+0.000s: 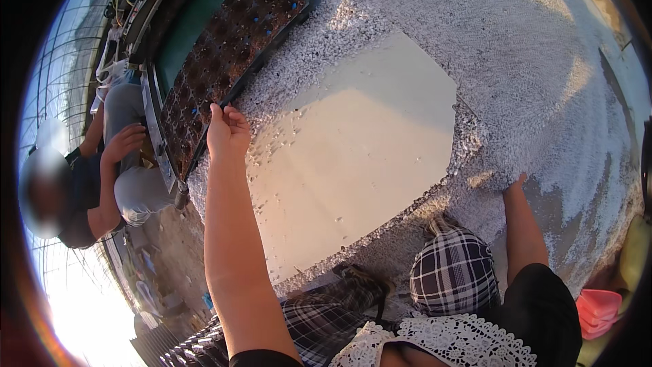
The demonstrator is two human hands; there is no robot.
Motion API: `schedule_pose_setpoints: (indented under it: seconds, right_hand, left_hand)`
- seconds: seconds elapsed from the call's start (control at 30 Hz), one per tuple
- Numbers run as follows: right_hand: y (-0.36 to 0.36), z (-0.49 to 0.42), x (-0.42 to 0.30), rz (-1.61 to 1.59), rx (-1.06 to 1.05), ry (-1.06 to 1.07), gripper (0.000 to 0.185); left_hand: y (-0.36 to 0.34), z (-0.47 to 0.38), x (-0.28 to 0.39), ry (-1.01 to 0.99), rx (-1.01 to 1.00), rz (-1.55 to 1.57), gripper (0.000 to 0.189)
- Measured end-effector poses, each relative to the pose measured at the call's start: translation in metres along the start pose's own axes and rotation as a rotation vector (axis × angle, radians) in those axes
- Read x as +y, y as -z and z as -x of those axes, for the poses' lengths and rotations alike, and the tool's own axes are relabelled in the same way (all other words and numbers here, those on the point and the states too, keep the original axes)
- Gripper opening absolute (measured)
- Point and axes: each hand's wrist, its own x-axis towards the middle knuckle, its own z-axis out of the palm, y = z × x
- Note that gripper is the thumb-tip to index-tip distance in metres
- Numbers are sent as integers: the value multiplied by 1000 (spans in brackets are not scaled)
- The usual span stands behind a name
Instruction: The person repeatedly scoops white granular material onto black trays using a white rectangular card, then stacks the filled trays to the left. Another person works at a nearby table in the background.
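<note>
A black plastic seedling tray [239, 35] filled with dark soil lies on a green conveyor belt [196, 15]. Its cells have hollows in the soil, and several small blue specks show among them. At the tray's near edge is my left hand [229, 132], thumb and fingertips close together and the other fingers curled. Whether it pinches anything is unclear. My right hand [515, 183] reaches into a heap of white granules [519, 97], probably perlite, which hides its fingers.
A pale flat board [356, 153] lies before me, granules banked around it. Across the conveyor's end sits another person [94, 188], one hand near their knee. Pink plastic containers [597, 312] stand at the lower right. Stacked black trays [196, 349] are at the lower left.
</note>
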Motion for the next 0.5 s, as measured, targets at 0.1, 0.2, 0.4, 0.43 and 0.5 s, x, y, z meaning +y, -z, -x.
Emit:
schedule_pose_setpoints:
  seconds: [0.1,0.2,0.4,0.43,0.5]
  right_hand:
    - [27,-5,-5,-53,-45,-2,47]
    - [54,29,3,-87,-69,30,46]
    - [84,5,-102,-44,-202,217,44]
    - [86,13,-121,-21,-224,258,44]
    - [86,32,-171,41,-264,370,44]
  left_hand:
    - [4,44,-23,34,3,-18,22]
    - [67,74,-14,72,-10,-39,24]
    - [66,174,-86,56,-47,-88,31]
    - [79,180,-90,54,-48,-91,31]
    - [96,204,-99,75,-59,-120,31]
